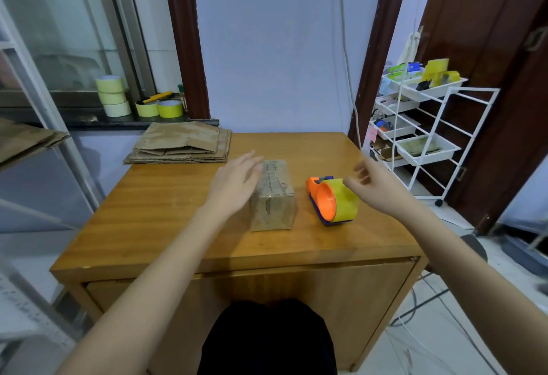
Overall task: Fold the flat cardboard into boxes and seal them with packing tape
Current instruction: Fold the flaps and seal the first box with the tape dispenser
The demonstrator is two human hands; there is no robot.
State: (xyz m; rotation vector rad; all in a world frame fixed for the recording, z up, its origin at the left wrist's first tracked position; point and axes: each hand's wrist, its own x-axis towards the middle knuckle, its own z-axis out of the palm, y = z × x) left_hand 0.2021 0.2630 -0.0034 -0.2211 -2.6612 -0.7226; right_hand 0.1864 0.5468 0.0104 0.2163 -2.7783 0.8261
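Watching head view: taped cardboard box (272, 194) sits mid-table. My left hand (234, 182) hovers flat-fingered beside it, right hand (370, 186) loosely spread, empty, near tape dispenser (333, 199). Risk: nudging the light box; dispenser blade catching fingers.

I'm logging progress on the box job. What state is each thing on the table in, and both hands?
cardboard box: folded up, closed, taped along the top seam.
tape dispenser: lying on the table, loaded with a yellow roll, not held.
flat cardboard stack: still unfolded, at the table's far left corner.
left hand: open, beside the box.
right hand: open, fingers relaxed, beside the dispenser.
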